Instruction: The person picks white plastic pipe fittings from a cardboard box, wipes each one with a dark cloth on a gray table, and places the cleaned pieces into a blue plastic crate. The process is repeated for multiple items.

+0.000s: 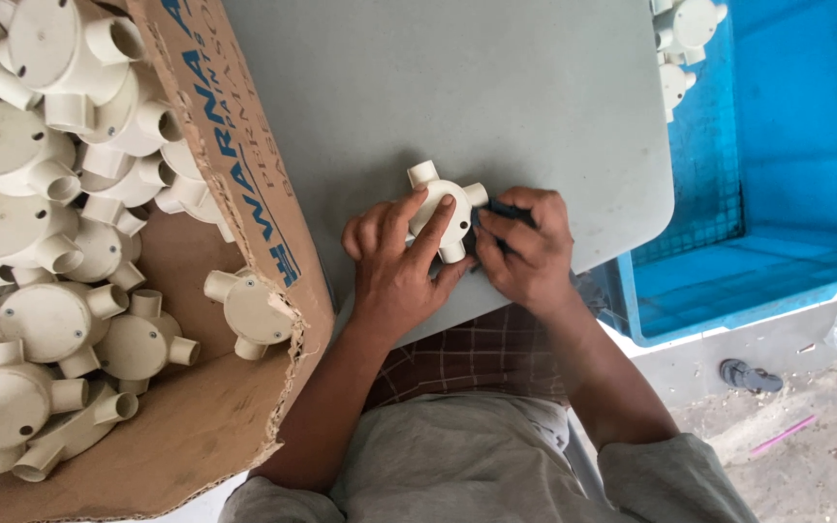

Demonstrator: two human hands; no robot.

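Item in hand: one cream four-way conduit junction box [443, 210], round body with four short spouts, lying on the grey counter [496, 87] at its near edge, directly before the person. Left hand [394, 261] lies over the box, fingers [431, 230] spread and pressing down on its round face to pin it. Right hand [527, 250] is just beside the box at its right spout, fingers curled closed around a small dark object [508, 210], too hidden to identify. Handling judgement: the box is best kept flat and steady under the left hand, with the right working close to the spout so the piece does not rotate. Stock, left: one open cardboard carton [244, 174] holding the same boxes [50, 320], roughly fifteen visible, heaped and overlapping, so the count is approximate. Far right: one blue plastic crate [787, 145] with two or three more boxes [690, 24] at its top corner. Floor beyond: two sandals [750, 375].
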